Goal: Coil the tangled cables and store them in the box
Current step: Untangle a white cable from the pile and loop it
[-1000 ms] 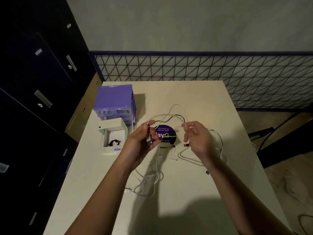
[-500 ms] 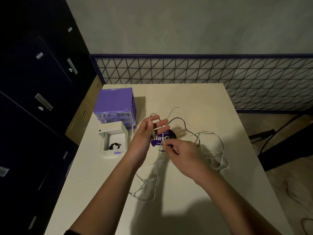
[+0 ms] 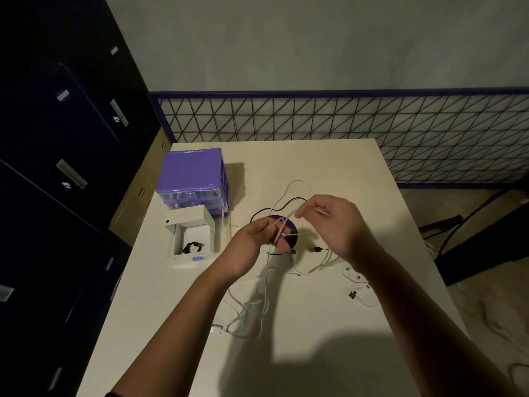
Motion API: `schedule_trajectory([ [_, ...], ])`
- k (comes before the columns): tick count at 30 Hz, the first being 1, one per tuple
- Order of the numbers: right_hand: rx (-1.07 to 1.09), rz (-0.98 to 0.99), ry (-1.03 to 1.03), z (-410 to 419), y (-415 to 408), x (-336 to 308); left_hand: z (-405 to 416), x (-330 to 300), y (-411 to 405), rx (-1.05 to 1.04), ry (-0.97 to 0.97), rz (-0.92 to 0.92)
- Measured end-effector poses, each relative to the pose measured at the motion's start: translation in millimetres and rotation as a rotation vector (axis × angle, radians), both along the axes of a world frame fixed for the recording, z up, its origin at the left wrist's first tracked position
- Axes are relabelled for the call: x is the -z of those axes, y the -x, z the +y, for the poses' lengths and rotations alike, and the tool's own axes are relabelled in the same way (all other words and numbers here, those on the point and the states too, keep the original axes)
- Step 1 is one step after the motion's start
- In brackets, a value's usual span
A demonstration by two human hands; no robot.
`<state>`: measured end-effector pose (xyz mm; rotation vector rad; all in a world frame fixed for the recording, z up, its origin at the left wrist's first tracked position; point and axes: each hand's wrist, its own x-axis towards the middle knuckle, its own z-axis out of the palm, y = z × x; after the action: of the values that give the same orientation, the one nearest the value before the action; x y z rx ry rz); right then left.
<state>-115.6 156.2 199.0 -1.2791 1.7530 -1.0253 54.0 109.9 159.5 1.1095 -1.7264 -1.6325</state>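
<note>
Left hand [image 3: 259,239]: pinched loops of thin white cable [image 3: 279,229].
Right hand [image 3: 333,224]: gripped the same cable's free run.
Risk: slack snagging the tangled cables on the tabletop [image 3: 329,164] could undo the loops.

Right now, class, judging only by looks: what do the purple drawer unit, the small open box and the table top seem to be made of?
Purple drawer unit: likely moulded plastic, glossy, with see-through drawer fronts catching light.
Small open box: probably matt white card, given its thin folded walls and flap, though thin plastic is possible.
Table top: smooth, pale cream, no grain visible; perhaps laminate, but the dim light leaves that open.
</note>
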Motion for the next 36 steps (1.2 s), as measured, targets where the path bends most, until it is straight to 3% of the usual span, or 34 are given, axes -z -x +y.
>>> schedule_trajectory([
  [4,0.070,0.041,0.033,-4.5,-2.8,6.5,-7.2,-4.9,2.9,-0.046,-0.059,0.002],
  [9,0.121,0.081,0.074,-5.3,-8.6,11.7,-1.5,-10.4,5.7,-0.105,-0.165,0.136],
  [17,0.029,0.149,0.152,-1.0,-18.0,30.2,3.3,-12.9,9.8,-0.224,-0.514,0.618],
  [22,-0.031,0.004,0.118,-1.1,-24.6,41.3,1.8,-12.5,7.3,-0.299,-0.613,0.724],
  [26,0.031,-0.190,0.060,3.6,-21.7,45.8,-6.3,-16.5,-0.1,-0.390,-0.614,0.809],
  [30,0.084,-0.259,0.015,11.0,-21.7,51.3,-20.0,-18.6,-12.2,-0.536,-0.626,0.896],
  [36,0.095,0.013,-0.031,16.3,-18.2,61.4,-31.7,-19.0,-20.8,-0.649,-0.699,1.128],
])
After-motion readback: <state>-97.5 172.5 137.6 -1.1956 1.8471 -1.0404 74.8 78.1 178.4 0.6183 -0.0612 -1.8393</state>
